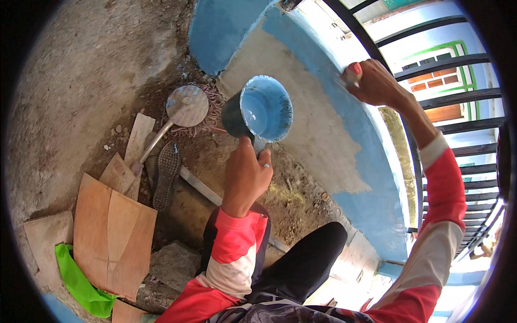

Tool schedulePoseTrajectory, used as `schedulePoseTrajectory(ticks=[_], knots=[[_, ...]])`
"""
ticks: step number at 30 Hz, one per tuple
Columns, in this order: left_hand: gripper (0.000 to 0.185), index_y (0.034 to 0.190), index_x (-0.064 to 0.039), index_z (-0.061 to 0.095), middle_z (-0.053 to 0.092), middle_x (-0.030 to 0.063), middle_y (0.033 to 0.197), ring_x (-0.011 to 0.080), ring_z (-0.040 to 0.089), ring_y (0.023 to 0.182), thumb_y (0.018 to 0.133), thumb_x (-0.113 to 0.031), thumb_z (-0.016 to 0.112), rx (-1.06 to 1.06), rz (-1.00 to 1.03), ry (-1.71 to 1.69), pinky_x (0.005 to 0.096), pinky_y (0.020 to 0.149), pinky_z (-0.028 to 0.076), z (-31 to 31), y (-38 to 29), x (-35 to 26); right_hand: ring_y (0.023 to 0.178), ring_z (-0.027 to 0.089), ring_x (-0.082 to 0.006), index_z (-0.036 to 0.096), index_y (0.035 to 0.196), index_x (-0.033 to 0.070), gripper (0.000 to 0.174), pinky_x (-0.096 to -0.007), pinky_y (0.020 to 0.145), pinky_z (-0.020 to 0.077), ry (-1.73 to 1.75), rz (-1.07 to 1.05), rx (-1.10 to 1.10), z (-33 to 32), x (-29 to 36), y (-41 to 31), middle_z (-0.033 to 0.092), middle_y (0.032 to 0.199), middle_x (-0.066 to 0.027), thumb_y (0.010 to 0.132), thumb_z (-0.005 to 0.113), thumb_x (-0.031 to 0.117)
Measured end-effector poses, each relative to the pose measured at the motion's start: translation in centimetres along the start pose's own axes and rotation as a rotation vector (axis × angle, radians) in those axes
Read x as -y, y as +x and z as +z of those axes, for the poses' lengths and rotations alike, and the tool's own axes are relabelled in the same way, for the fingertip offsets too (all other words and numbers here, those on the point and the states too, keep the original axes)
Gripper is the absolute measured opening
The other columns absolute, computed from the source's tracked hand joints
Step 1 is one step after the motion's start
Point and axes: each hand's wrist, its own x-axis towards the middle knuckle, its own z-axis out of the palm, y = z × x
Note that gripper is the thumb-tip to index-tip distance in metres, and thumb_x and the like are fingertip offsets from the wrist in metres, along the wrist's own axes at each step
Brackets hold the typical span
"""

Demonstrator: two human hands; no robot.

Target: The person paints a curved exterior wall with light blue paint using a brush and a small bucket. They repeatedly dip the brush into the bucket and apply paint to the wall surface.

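My left hand [247,173] grips the handle of a dark dipper [233,115], whose inside is coated with light blue paint [262,115]. At the upper right, my right hand [373,82] is closed around a paintbrush [355,72] with a reddish handle end. The brush's bristles are blurred and lie against or close to the top edge of the low wall [291,97]. Blue paint covers a band along that wall's top and its right end, while the middle is bare grey cement.
Black metal railings [440,66] rise beyond the wall. On the dirt floor lie plywood pieces [93,226], a green cloth [80,282], a sandal [167,175] with its studded side up, a round plate on a metal tube [187,106] and a stringy mop head [210,117]. A blue pillar [218,36] stands ahead.
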Motion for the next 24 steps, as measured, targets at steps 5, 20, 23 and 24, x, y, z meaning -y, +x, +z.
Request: schedulePoseTrajectory(ticks=[5,20,23,24], knots=[[0.031,0.112,0.008,0.051,0.067,0.0354,0.093,0.0518,0.065,0.092,0.091,-0.011,0.065,0.037,0.036,0.006,0.0581,0.081,0.05,1.3,-0.2,-0.9,0.093,0.069,-0.0351,0.07,0.118,0.017,0.026,-0.0458,0.085,0.0545,0.116,-0.09,-0.523,1.7,1.6,5.0,0.073,0.101,-0.0129,0.093,0.064,0.022],[0.03,0.108,0.009,0.053,0.066,0.0356,0.092,0.0529,0.065,0.092,0.091,-0.012,0.065,0.066,0.06,0.038,0.0573,0.082,0.05,1.9,-0.3,-1.2,0.085,0.074,-0.0259,0.073,0.113,0.007,0.024,-0.0368,0.078,0.0599,0.073,-0.064,-0.319,1.8,-0.4,-4.8,0.076,0.102,-0.0117,0.089,0.075,0.009],[0.031,0.109,0.009,0.053,0.066,0.0357,0.094,0.0526,0.064,0.095,0.091,-0.012,0.066,0.052,0.081,0.019,0.0565,0.083,0.05,2.4,-0.7,-1.9,0.083,0.073,-0.0266,0.073,0.113,0.004,0.025,-0.0367,0.077,0.0602,-0.007,-0.151,-0.413,1.5,0.1,-5.2,0.076,0.098,-0.0131,0.088,0.074,0.008],[0.031,0.11,0.009,0.053,0.066,0.0357,0.095,0.0525,0.064,0.095,0.091,-0.012,0.066,0.054,0.078,0.02,0.0565,0.083,0.049,2.3,-0.8,-2.0,0.082,0.073,-0.0271,0.073,0.112,0.003,0.025,-0.0369,0.077,0.0603,-0.022,-0.173,-0.412,1.7,0.1,-5.5,0.075,0.096,-0.0137,0.087,0.074,0.008]])
